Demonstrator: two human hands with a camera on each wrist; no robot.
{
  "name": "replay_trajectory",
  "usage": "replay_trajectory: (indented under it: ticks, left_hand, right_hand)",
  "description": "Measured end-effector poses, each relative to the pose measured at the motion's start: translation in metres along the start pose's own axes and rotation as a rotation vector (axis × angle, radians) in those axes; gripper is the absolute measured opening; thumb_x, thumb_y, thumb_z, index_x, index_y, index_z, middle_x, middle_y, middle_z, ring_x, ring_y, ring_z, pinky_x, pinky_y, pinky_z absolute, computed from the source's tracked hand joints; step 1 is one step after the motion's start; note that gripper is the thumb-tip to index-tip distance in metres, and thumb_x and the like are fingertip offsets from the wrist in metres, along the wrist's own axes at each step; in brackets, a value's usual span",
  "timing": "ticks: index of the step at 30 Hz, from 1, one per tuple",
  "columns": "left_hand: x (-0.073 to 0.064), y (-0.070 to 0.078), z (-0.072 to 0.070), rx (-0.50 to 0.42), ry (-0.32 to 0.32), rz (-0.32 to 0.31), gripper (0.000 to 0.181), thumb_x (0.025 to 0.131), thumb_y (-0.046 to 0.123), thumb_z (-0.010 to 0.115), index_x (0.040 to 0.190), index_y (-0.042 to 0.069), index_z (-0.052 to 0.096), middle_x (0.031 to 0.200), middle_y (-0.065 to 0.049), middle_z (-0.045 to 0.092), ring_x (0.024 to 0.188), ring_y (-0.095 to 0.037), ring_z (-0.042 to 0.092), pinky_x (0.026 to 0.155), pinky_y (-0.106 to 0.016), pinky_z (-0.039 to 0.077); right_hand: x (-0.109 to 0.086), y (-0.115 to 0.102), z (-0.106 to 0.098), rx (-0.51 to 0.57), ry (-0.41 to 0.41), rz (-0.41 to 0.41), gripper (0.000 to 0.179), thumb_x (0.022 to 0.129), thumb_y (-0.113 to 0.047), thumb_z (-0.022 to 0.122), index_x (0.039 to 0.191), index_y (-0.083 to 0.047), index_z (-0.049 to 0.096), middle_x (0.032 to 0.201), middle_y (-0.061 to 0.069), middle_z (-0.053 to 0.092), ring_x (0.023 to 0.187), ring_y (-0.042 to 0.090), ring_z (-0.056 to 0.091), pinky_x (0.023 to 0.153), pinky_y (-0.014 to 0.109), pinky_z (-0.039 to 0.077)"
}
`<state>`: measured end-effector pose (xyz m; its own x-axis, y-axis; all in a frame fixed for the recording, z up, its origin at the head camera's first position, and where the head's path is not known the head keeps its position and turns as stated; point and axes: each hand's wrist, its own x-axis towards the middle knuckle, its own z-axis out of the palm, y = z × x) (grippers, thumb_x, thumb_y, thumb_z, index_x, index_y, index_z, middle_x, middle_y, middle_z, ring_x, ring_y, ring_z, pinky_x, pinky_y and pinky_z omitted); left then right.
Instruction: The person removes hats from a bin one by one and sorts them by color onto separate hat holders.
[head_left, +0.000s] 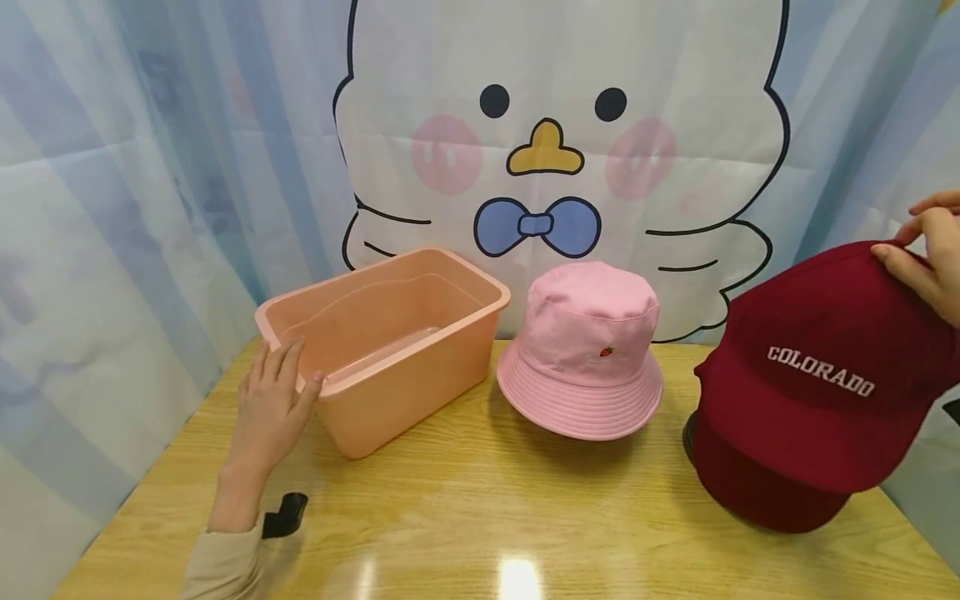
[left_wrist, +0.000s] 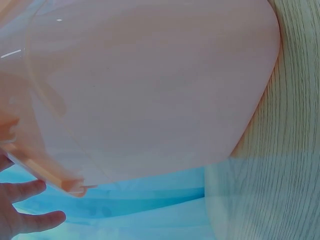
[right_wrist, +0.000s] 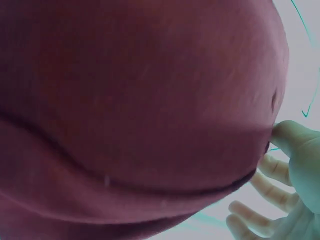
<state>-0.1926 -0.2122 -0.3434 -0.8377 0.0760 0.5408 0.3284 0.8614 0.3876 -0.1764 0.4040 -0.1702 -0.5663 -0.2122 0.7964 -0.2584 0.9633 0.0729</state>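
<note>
On the left of the head view, my left hand (head_left: 272,408) rests at the near corner of a peach plastic bin (head_left: 420,392), touching its rim. The left wrist view shows extended fingers (left_wrist: 30,220) beside that rim. At the right edge, my right hand (head_left: 930,258) pinches the crown of a maroon baseball cap (head_left: 810,333) lettered COLORADO. Thumb and fingers grip the fabric edge in the right wrist view, where the cap (right_wrist: 150,100) fills most of the picture. Below the held cap shows another maroon brim-like part (head_left: 780,500); what it belongs to is partly hidden.
A pink bucket hat (head_left: 592,333) with a small strawberry emblem stands between bin and cap, its brim raised above the wooden table (head_left: 420,517). A dark rounded edge (head_left: 688,433) peeks out beside the maroon cap. Behind hangs a cartoon-printed curtain (head_left: 292,167).
</note>
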Motion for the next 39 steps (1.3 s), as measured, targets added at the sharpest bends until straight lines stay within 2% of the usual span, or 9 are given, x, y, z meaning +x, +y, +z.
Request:
replay_trajectory:
  ticks: [6,9,15,19,22,25,27,33,39]
  left_hand:
    - [0.002,0.000,-0.001,-0.001,0.011,0.003,0.056,0.094,0.039,0.035,0.137,0.005,0.030,0.139,-0.021,0.031,0.134,-0.044,0.012,0.093,-0.069,0.017]
    - [0.003,-0.001,-0.001,0.004,0.023,0.007,0.056,0.094,0.039,0.035,0.136,0.003,0.031,0.138,-0.022,0.032,0.133,-0.045,0.013,0.092,-0.070,0.018]
    - [0.003,-0.002,-0.001,0.006,0.010,0.005,0.056,0.094,0.040,0.035,0.137,0.003,0.030,0.139,-0.022,0.032,0.133,-0.045,0.012,0.093,-0.070,0.018]
    - [0.001,-0.002,0.000,0.004,-0.005,0.002,0.056,0.094,0.039,0.035,0.138,0.004,0.029,0.139,-0.022,0.031,0.133,-0.045,0.011,0.094,-0.069,0.017]
    - [0.001,-0.002,0.001,0.000,-0.005,0.001,0.055,0.094,0.038,0.036,0.138,0.004,0.029,0.139,-0.022,0.031,0.134,-0.045,0.011,0.094,-0.069,0.017]
    - [0.001,-0.001,0.001,-0.001,-0.002,0.000,0.055,0.094,0.037,0.037,0.138,0.005,0.029,0.139,-0.022,0.032,0.134,-0.044,0.011,0.094,-0.069,0.017]
    - [0.001,-0.001,0.000,0.000,0.001,0.003,0.055,0.094,0.037,0.037,0.137,0.004,0.030,0.139,-0.022,0.032,0.134,-0.045,0.012,0.094,-0.069,0.018]
    - [0.001,0.000,0.001,-0.007,0.004,0.015,0.055,0.094,0.038,0.036,0.137,0.005,0.030,0.138,-0.022,0.032,0.133,-0.045,0.012,0.093,-0.070,0.018]
    - [0.002,-0.001,0.001,-0.015,0.019,0.019,0.055,0.094,0.038,0.036,0.137,0.004,0.031,0.138,-0.022,0.033,0.133,-0.045,0.012,0.092,-0.070,0.018]
  right_hand:
    - [-0.033,-0.003,0.006,0.035,-0.083,-0.092,0.069,0.089,-0.053,0.024,0.069,0.009,0.044,0.095,0.034,0.043,0.085,0.044,0.039,0.067,0.042,0.030]
    - [-0.037,-0.006,0.004,0.043,-0.101,-0.127,0.066,0.089,-0.053,0.026,0.066,0.006,0.045,0.090,0.033,0.044,0.084,0.042,0.040,0.070,0.043,0.031]
    - [-0.017,-0.006,0.003,0.059,-0.022,-0.150,0.076,0.087,-0.059,0.021,0.072,0.012,0.043,0.097,0.034,0.042,0.088,0.044,0.038,0.068,0.027,0.025]
    - [0.001,0.004,0.002,0.021,0.000,-0.104,0.079,0.088,-0.058,0.019,0.081,0.017,0.042,0.104,0.035,0.042,0.099,0.045,0.035,0.088,0.037,0.034]
    - [0.010,0.009,0.002,-0.013,-0.014,-0.072,0.081,0.088,-0.059,0.017,0.085,0.017,0.042,0.107,0.035,0.041,0.104,0.046,0.034,0.091,0.053,0.029]
    - [0.010,0.011,0.007,-0.034,-0.023,-0.100,0.083,0.086,-0.062,0.015,0.084,0.016,0.043,0.107,0.037,0.040,0.100,0.049,0.035,0.082,0.056,0.030]
    - [0.007,0.013,0.011,-0.050,-0.023,-0.135,0.084,0.085,-0.063,0.013,0.081,0.015,0.043,0.104,0.038,0.041,0.096,0.050,0.036,0.074,0.056,0.029]
    - [-0.017,0.016,0.018,0.000,-0.012,-0.235,0.083,0.084,-0.064,0.016,0.072,0.013,0.044,0.091,0.037,0.045,0.081,0.049,0.041,0.068,0.055,0.030]
    - [-0.045,0.012,0.014,0.034,-0.044,-0.315,0.075,0.083,-0.064,0.018,0.064,0.002,0.048,0.082,0.027,0.048,0.064,0.038,0.044,0.060,0.030,0.028]
